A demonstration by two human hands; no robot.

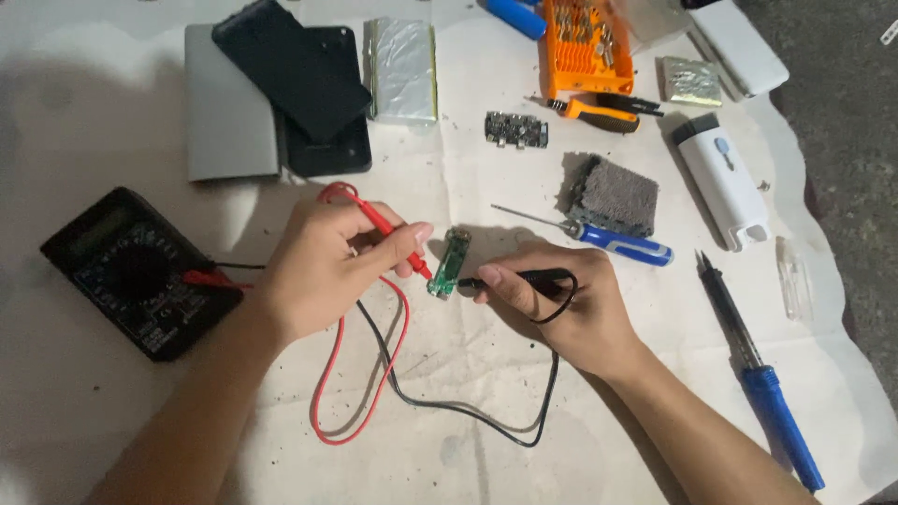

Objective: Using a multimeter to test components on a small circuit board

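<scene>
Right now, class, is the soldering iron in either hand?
No: the soldering iron lies on the sheet, while the left hand holds a red probe and the right hand a black one.

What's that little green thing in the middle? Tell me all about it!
The small green circuit board is a narrow strip, seemingly with tiny parts on top, lying nearly upright in the picture on the white sheet. The left hand presses a red probe to its left edge; the right hand brings a black probe to its lower right side.
</scene>
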